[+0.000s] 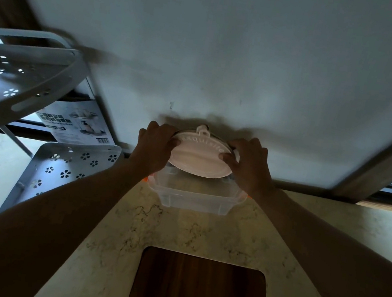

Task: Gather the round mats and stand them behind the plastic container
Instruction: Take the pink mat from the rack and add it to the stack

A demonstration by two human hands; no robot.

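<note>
A stack of round mats (pixel 199 158), the front one pale pink with raised lettering and a small hanging tab on top, is tilted upright against the grey wall. It stands just behind the clear plastic container (pixel 192 199) on the marble counter. My left hand (pixel 157 143) grips the stack's left edge. On the stack's right edge my right hand (pixel 247 164) holds it with the thumb on the front face. The mats' lower edge is hidden behind the container's far rim. A darker mat edge shows behind the pink one.
A white perforated metal rack (pixel 20 84) with flower cut-outs stands at the left, with a printed cardboard box (pixel 78 122) behind it. A dark wooden cutting board (pixel 200 293) lies on the counter (pixel 303 242) close to me. A window frame (pixel 387 165) slants at the right.
</note>
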